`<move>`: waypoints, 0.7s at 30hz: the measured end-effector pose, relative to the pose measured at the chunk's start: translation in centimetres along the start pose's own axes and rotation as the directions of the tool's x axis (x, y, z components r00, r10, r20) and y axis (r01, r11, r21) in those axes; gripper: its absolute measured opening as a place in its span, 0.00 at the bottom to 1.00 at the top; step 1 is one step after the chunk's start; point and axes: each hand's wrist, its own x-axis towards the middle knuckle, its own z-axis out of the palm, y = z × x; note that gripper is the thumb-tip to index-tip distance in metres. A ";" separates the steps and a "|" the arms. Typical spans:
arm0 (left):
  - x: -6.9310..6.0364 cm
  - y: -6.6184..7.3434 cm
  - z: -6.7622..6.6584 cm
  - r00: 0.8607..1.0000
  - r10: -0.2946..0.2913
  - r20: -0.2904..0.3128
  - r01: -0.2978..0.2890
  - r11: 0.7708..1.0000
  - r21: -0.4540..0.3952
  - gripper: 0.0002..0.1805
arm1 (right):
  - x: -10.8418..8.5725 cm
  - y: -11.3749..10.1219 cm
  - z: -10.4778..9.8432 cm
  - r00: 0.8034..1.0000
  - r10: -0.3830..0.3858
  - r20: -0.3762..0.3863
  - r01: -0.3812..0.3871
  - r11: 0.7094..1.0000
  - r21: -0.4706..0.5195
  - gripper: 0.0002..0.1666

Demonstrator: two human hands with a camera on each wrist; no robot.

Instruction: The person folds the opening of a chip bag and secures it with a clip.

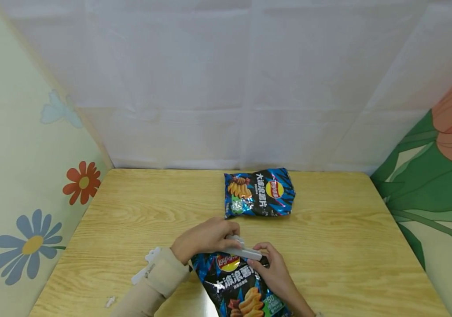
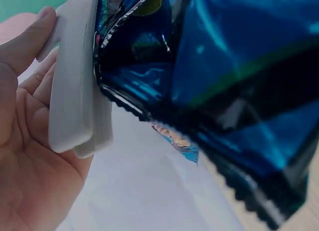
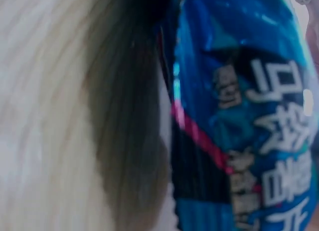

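Note:
A blue and black potato chip bag point(image 1: 235, 281) is at the table's front, its top edge turned away from me. My left hand point(image 1: 207, 237) grips a white bag clip point(image 1: 245, 253) lying across the bag's top. In the left wrist view, the clip point(image 2: 75, 91) has two long bars beside the bag's crimped edge; whether the bag sits between them is hard to tell. My right hand point(image 1: 275, 275) pinches the bag's upper right corner near the clip's end. The right wrist view shows the bag point(image 3: 239, 101) close up, with the right fingers mostly hidden.
A second chip bag point(image 1: 259, 193) of the same design lies farther back on the wooden table point(image 1: 340, 237). Left of the front bag, a white clip-like piece point(image 1: 140, 275) is partly covered by my sleeve. A small white scrap point(image 1: 110, 301) lies near the front left.

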 end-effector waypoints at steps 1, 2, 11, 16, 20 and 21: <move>0.1 0.1 0.0 1.000 -0.001 0.001 0.001 1.000 0.005 0.10 | 0.0 0.0 0.1 1.000 0.007 -0.021 -0.007 1.000 -0.003 0.20; 0.2 0.2 -0.1 1.000 0.002 -0.002 -0.002 1.000 0.013 0.10 | 0.0 0.0 0.1 0.999 0.015 -0.040 -0.015 1.000 -0.006 0.20; 0.6 0.6 -0.1 1.000 0.031 0.002 -0.031 0.998 0.047 0.10 | -0.1 0.1 0.0 0.996 0.071 -0.054 -0.070 0.997 0.025 0.21; 0.9 0.6 -0.1 0.999 0.024 0.023 -0.024 1.000 0.008 0.10 | -0.2 0.2 0.1 0.996 0.081 -0.046 -0.078 0.995 0.069 0.22; 1.2 0.2 -0.1 0.999 -0.019 0.036 0.020 0.999 -0.036 0.14 | -0.2 0.1 0.4 0.994 0.082 -0.069 -0.079 0.996 0.051 0.18; 1.1 0.0 -0.2 0.999 -0.032 0.032 0.034 0.998 -0.045 0.15 | -0.2 0.0 0.4 0.994 0.082 -0.079 -0.079 0.996 0.039 0.17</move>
